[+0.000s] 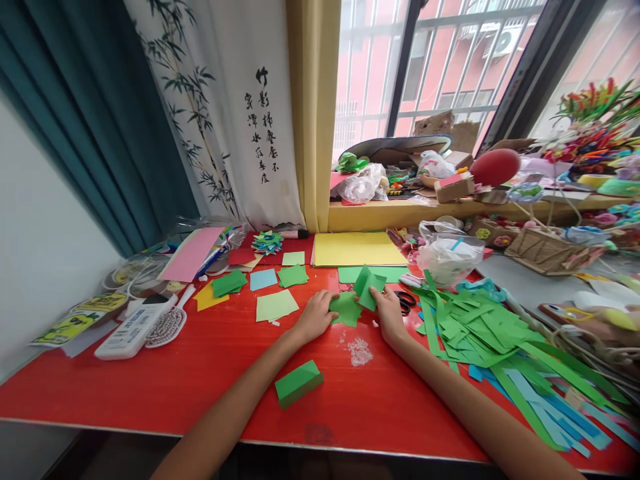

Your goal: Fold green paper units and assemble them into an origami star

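Both my hands rest on the red table (210,380) around a green folded paper piece (345,309). My left hand (314,316) presses its left edge with curled fingers. My right hand (387,313) pinches a raised green paper flap (369,287) at the piece's right side. A small green folded block (299,382) lies near the table's front edge, between my forearms.
Loose paper squares (276,305) in green, blue and yellow lie at the back left, with a yellow sheet stack (356,249) behind. Green and blue paper strips (480,333) pile at the right. Black scissors (406,301) lie by my right hand. A remote (131,329) sits left.
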The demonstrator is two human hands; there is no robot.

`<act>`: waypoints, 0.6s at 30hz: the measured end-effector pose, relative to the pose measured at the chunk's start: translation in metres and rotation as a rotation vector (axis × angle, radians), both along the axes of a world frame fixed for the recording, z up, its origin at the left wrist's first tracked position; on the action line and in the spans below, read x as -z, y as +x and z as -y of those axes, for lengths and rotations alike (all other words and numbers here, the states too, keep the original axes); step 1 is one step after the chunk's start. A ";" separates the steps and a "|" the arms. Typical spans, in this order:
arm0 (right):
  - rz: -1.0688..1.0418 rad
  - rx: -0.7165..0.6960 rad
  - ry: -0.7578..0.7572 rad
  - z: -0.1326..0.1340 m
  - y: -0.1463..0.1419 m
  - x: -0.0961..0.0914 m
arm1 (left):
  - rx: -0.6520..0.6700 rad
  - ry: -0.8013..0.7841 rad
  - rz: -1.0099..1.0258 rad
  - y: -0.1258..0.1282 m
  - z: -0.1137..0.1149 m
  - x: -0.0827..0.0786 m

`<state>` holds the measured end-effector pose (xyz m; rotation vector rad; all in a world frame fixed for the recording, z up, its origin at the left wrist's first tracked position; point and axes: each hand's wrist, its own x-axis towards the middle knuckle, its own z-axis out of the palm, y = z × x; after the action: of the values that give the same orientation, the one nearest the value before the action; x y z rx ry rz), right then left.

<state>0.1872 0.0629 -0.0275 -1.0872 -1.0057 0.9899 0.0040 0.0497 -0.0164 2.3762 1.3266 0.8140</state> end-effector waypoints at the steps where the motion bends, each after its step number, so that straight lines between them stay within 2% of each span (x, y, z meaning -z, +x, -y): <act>1: 0.004 0.004 0.001 0.000 0.000 0.000 | -0.005 -0.003 0.015 0.001 0.001 0.000; 6: 0.000 0.010 -0.001 -0.001 0.000 0.001 | -0.023 0.014 0.078 0.007 0.008 -0.004; 10: -0.029 0.001 -0.005 -0.001 0.000 0.001 | -0.103 -0.031 0.219 0.003 0.005 -0.018; 14: -0.068 -0.022 -0.009 -0.001 0.001 -0.001 | -0.318 -0.046 0.220 -0.030 -0.025 -0.035; 18: -0.108 -0.056 -0.010 0.003 0.000 -0.006 | -0.503 -0.077 0.115 -0.073 -0.064 -0.035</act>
<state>0.1872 0.0604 -0.0214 -1.0076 -0.9491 1.0887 -0.0686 0.1137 0.0184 1.9224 1.8978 0.9878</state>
